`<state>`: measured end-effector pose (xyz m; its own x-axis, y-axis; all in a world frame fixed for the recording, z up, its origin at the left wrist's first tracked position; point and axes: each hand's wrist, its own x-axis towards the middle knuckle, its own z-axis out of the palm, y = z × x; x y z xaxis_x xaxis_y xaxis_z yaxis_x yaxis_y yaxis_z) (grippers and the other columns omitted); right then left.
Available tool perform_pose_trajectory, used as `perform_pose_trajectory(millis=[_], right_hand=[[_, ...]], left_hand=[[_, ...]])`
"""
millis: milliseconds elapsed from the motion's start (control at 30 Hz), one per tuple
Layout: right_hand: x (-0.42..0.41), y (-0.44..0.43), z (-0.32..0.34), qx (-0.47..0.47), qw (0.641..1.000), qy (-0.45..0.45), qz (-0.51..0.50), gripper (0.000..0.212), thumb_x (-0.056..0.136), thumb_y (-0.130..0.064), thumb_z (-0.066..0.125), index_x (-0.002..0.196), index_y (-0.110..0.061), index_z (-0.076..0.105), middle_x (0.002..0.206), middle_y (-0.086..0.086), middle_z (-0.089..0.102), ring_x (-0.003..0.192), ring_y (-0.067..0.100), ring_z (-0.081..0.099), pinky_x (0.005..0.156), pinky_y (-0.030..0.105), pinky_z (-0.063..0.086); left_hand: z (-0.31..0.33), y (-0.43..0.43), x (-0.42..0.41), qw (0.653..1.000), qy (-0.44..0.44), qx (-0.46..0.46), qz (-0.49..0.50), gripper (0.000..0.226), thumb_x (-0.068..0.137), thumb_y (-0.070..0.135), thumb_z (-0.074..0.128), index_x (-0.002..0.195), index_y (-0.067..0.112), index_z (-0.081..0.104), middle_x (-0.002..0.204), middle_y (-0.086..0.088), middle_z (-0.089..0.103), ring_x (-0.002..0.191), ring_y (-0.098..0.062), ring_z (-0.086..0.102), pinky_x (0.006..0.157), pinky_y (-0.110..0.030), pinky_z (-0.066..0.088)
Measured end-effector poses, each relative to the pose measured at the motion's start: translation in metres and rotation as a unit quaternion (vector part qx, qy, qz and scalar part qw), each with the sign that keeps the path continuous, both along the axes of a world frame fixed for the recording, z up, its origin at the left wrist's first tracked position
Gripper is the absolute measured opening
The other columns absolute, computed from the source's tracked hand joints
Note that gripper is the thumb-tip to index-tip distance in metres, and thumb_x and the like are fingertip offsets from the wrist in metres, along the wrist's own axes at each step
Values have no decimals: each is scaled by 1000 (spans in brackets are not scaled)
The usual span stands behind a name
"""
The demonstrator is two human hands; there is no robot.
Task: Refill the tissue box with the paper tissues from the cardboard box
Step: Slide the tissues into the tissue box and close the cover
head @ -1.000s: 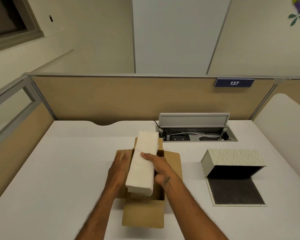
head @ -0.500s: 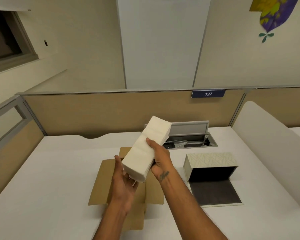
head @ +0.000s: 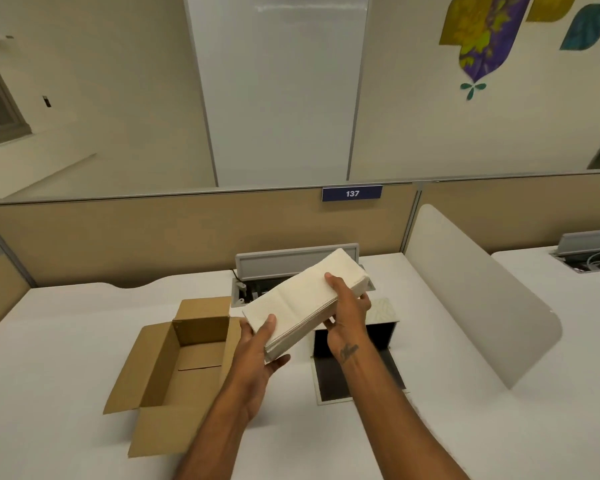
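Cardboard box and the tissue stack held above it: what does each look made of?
Cardboard box: plain brown corrugated card, matte, with creased flaps and a slit bottom seam. Tissue stack: soft white paper, matte; thin layered sheet edges show along its side, and it sags slightly between the left hand and right hand.

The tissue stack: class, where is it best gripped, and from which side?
Grip the tissue stack at its two short ends, one hand from each side, as the left hand and right hand do. It is long, loose and layered, so end support keeps it from sagging.

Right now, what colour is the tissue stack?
White, plain; the stack shows best in the head view.
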<state>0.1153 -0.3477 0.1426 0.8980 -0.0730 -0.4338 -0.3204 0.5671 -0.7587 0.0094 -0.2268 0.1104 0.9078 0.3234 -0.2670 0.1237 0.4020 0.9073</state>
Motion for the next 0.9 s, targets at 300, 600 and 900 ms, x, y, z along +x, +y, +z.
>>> perform_pose_trajectory(millis=[300,600,900], right_hand=[[-3,-125,-13,-124,987,-36,96,46,86,-37,69,123,-11,60,119,11,64,111,26,58,92,40,52],[2,-162,-28,-234,959,-13,160,47,97,-35,55,134,-7,49,129,15,58,119,30,54,109,46,45],[19,-161,-59,-295,943,6,154,35,100,-38,47,122,-12,52,124,14,59,114,29,57,106,45,48]], left_hand=[[12,-33,21,996,67,51,-31,55,87,51,59,130,18,51,116,-9,57,106,-27,56,72,-34,55],[-7,-52,52,989,119,86,-13,47,95,41,52,134,16,43,114,-8,55,99,-23,55,82,-33,54],[-46,-54,73,985,139,91,-46,49,98,37,46,143,19,36,130,-10,48,111,-26,52,87,-34,53]])
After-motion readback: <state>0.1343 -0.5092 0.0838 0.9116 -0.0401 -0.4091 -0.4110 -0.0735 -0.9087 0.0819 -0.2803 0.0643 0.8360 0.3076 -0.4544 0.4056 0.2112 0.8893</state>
